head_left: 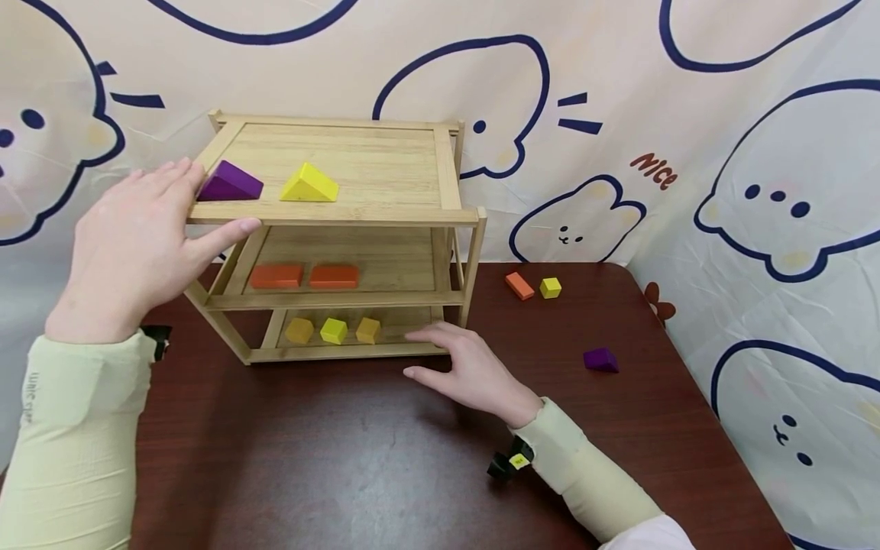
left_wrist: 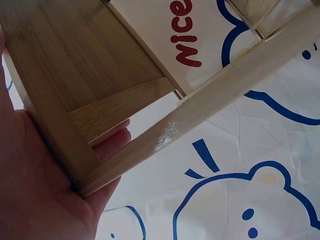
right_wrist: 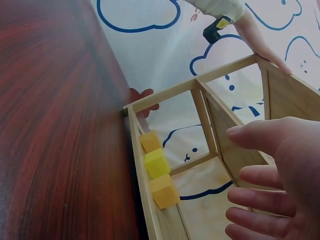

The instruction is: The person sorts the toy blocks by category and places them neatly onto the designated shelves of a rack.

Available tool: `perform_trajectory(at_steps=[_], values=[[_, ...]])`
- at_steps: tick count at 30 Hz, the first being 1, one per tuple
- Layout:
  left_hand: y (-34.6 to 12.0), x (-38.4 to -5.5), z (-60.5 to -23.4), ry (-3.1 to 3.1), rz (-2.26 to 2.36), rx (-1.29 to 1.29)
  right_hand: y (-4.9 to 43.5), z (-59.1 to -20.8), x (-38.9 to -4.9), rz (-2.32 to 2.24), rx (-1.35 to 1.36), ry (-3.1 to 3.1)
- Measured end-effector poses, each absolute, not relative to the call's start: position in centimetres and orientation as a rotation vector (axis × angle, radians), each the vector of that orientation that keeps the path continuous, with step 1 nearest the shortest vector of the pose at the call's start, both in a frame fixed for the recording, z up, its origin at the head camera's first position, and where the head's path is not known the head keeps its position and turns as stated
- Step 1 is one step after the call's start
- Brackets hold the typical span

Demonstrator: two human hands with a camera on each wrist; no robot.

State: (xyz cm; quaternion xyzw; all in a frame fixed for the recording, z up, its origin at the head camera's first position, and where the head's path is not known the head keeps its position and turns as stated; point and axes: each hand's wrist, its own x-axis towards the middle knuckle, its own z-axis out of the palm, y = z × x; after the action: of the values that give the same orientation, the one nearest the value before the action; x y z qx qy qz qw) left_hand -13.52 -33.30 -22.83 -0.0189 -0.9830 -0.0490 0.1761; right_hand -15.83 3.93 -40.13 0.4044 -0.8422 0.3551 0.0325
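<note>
Left hand point(head_left: 127, 248) gripping the wooden rack point(head_left: 344, 217) at left of centre; right hand point(head_left: 474, 370) at lower centre, fingers loose, empty. Looks like steadying (blocks point(head_left: 334, 331) aboard!); next probably wants a gentle right-side hold.

The shelf point(head_left: 378, 160) is toned in pale, straight-grained wood. Two wedges point(head_left: 232, 185) are coloured purple, a third wedge point(head_left: 309, 185) bright yellow. Three bricks point(head_left: 276, 276) are coloured orange-red. Of four cubes point(head_left: 334, 331), two are tinted amber, two lemon. The red-brown table point(head_left: 330, 451) is streaked darker. The off-white cloth point(head_left: 598, 46) is printed with navy outlines and red-brown lettering point(head_left: 655, 171). The sleeves point(head_left: 82, 443) are coloured pale green.
</note>
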Motion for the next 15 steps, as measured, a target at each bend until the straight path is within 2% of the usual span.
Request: perform_trajectory(at_steps=[15], values=[[-33.3, -13.5, -22.8, -2.777, -0.133, -0.057, 6.8, -38.8, -14.9, 1.223, 1.235, -2.507]])
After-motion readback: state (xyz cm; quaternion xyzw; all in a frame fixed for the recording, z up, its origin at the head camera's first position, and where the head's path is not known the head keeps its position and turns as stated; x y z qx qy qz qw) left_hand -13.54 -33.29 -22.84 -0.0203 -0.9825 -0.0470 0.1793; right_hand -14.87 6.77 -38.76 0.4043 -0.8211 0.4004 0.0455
